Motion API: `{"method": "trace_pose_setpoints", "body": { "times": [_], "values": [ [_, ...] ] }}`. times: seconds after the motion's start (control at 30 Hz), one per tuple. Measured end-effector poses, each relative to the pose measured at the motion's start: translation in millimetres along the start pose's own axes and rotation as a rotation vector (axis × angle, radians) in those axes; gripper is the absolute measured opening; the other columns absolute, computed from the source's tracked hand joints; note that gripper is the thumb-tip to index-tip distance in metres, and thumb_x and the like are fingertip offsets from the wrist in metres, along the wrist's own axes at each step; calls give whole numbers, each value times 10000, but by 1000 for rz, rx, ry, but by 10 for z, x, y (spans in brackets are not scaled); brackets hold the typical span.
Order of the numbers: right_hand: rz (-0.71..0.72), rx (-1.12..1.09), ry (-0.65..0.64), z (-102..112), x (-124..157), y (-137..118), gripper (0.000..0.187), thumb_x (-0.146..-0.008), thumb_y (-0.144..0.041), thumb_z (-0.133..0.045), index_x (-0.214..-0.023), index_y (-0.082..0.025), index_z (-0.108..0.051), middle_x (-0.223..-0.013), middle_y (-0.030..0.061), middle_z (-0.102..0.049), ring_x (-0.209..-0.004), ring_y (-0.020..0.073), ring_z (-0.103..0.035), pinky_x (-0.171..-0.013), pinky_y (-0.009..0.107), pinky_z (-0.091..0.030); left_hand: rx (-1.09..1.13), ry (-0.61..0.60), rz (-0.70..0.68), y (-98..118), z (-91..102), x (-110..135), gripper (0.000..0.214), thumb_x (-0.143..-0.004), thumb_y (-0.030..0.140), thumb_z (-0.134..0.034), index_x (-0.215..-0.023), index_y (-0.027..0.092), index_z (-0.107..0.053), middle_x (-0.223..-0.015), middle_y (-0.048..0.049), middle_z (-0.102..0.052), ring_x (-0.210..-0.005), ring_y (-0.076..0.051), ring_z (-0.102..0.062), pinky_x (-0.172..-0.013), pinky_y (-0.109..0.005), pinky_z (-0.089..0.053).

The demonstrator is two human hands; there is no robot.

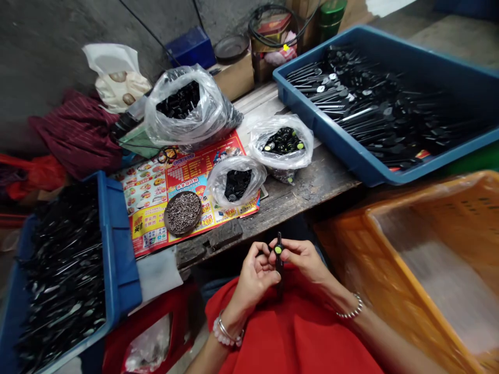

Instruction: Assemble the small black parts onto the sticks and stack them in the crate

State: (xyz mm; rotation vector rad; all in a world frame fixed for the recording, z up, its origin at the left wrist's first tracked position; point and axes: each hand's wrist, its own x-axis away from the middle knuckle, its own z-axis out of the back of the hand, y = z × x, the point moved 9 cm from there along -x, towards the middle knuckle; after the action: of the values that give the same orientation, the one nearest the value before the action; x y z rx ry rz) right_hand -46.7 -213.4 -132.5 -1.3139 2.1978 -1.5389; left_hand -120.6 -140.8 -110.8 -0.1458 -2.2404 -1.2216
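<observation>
In front of my red clothing, both hands hold a slim black plastic part with a round yellow-green dot [278, 250] near its upper end. My left hand [259, 272] has its fingers curled, its thumb against the lower stretch of the part. The thumb and fingers of my right hand [302, 255] pinch it beside the dot. Part of its length is hidden by fingers. Beyond my hands, a clear bag of small black pieces with yellow-green dots [290, 163] stands on the bench, near a smaller bag of black pieces [234, 198] and a round dish of metal pins or rivets [183, 213].
Blue crates of long black parts stand at left [117, 249] and far right [323, 127]. An orange crate [401, 280] is right of me. A larger plastic bag [218, 117] sits behind a printed flyer [150, 215] on the wooden bench [307, 195]. Dark blocks [224, 234] line its edge.
</observation>
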Motion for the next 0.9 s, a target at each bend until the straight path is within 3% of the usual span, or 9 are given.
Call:
{"method": "trace_pose_setpoints", "body": {
  "times": [0.27, 0.5, 0.67, 0.77, 0.9],
  "values": [
    [17, -6, 62, 68, -10, 78, 442, -666, -571, -818, -855, -172, -785, -713, 45, -715, -658, 198, -629, -739, 338, -535, -10, 28, 5, -46, 37, -24, 513, -581, 186, -871, -864, 206, -444, -765, 57, -546, -590, -42, -450, -545, -141, -383],
    [-27, -101, 25, 54, -53, 130, 466, -680, -533, -838, -986, -188, -774, -812, 62, -748, -744, 205, -677, -748, 327, -544, -71, 74, -65, -73, 107, -18, 460, -685, 258, -810, -953, 214, -439, -871, 11, -596, -722, -108, -568, -690, -241, -505],
    [-88, -79, 54, 126, -61, 133, 461, -667, -515, -848, -1001, -206, -777, -913, 81, -748, -813, 218, -680, -746, 324, -552, -558, 243, -313, 126, 226, 68, 242, -817, 158, -634, -988, 225, -478, -843, 17, -588, -758, -117, -578, -695, -220, -470],
    [-75, -30, 53, 150, -42, 81, 414, -672, -505, -845, -942, -197, -788, -852, 68, -737, -782, 208, -661, -721, 307, -545, -755, 249, -408, 189, 180, 112, 233, -842, 128, -598, -1022, 235, -498, -858, 15, -603, -775, -125, -596, -750, -241, -476],
    [-24, 20, 14, 104, -4, -5, 370, -732, -509, -802, -930, -196, -792, -795, 43, -700, -750, 189, -625, -726, 297, -525, -445, 147, -313, 93, 149, 45, 278, -856, 199, -623, -1086, 238, -471, -957, -16, -615, -850, -146, -631, -777, -259, -511]
  ]
}}
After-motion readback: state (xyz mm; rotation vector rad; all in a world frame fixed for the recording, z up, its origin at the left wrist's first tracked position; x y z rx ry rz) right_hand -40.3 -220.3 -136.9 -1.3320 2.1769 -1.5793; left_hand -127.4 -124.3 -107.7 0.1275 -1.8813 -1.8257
